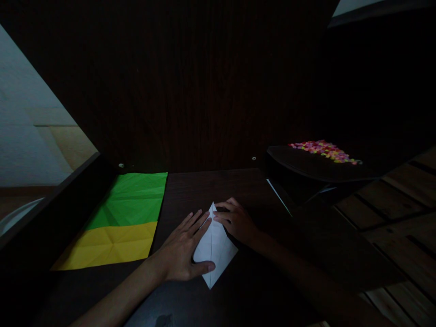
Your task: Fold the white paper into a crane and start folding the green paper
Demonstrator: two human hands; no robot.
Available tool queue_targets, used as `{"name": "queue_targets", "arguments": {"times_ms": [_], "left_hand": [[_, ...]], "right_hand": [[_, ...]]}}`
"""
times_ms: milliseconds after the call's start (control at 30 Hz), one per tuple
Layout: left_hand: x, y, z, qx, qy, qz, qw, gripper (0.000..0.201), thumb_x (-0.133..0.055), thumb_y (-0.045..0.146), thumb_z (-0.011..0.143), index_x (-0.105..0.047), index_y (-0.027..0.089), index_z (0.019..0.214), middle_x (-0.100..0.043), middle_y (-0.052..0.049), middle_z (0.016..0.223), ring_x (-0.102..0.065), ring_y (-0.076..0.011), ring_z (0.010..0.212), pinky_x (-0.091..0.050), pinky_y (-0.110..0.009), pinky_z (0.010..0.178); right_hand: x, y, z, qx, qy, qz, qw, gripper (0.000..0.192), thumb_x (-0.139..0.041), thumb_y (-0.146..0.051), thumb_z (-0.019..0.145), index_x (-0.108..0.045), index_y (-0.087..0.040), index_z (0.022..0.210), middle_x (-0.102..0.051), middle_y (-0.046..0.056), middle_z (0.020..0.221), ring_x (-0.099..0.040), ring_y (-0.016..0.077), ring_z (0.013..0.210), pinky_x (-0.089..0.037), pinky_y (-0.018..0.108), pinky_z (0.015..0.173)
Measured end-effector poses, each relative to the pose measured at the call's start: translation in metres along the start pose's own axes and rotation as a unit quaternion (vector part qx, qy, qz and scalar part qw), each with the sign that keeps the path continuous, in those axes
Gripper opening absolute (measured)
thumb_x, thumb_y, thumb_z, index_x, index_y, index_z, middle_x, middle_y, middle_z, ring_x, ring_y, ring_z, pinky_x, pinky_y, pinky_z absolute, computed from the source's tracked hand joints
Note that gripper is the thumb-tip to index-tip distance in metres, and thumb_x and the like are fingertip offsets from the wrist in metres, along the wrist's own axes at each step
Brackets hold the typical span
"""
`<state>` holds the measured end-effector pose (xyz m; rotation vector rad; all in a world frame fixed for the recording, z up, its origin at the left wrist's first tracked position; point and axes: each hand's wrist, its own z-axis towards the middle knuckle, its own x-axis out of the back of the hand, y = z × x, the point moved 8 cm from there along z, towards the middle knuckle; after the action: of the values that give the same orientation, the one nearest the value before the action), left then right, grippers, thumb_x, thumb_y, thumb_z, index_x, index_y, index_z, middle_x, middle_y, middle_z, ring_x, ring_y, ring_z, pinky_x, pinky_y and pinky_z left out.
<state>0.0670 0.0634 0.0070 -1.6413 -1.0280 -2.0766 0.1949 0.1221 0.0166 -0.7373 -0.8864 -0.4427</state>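
Note:
A sheet of white paper (218, 245), folded into a kite shape with a crease down its middle, lies on the dark wooden surface in front of me. My left hand (185, 247) rests flat over the paper's left side, fingers spread toward the upper tip and thumb near the lower point. From the right, my right hand (236, 222) touches the narrow upper part with bent, slightly parted fingertips. Its thumb cannot be made out clearly. The two hands' fingertips nearly meet at the centre crease.
Creased green paper (136, 200) and yellow paper (119, 243) lie to the left, beside a raised dark side board (68, 200). A tall dark wood panel (204, 91) stands behind. At right, small colourful pieces (327, 151) are heaped on a dark curved surface (306, 165), above slatted wood (402, 213).

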Motion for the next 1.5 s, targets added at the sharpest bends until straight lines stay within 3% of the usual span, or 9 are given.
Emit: {"name": "queue_targets", "arguments": {"times_ms": [667,1200,1500], "left_hand": [[0.0079,0.004,0.0071,-0.025,0.014,-0.04,0.999,0.103,-0.067,0.058,0.074,-0.014,0.019,0.152,-0.029,-0.016,0.155,-0.026,-0.0327,0.143,-0.018,-0.054,0.117],[0.0032,0.0074,0.0061,-0.046,-0.018,0.017,0.999,0.09,-0.062,0.06,0.08,-0.024,0.023,0.151,-0.015,-0.014,0.159,-0.017,-0.0335,0.145,-0.021,-0.056,0.115],[0.0012,0.0075,0.005,-0.047,-0.02,0.008,0.999,0.09,-0.063,0.058,0.081,-0.022,0.021,0.152,-0.013,-0.015,0.159,-0.015,-0.0352,0.145,-0.02,-0.056,0.116]], "right_hand": [[0.0002,-0.0034,0.0026,0.012,-0.027,-0.027,0.999,0.02,-0.062,-0.022,0.09,-0.07,-0.02,0.108,-0.071,0.008,0.11,-0.055,0.0235,0.094,-0.047,0.039,0.082],[0.0007,-0.0026,0.0008,0.002,-0.018,-0.036,0.999,0.018,-0.061,-0.022,0.091,-0.074,-0.024,0.103,-0.071,0.003,0.116,-0.055,0.0226,0.09,-0.048,0.039,0.082],[-0.0028,-0.0049,-0.0002,0.007,-0.029,-0.063,0.998,0.032,-0.057,-0.022,0.093,-0.062,-0.017,0.125,-0.07,0.008,0.117,-0.058,0.0244,0.102,-0.049,0.042,0.084]]}}
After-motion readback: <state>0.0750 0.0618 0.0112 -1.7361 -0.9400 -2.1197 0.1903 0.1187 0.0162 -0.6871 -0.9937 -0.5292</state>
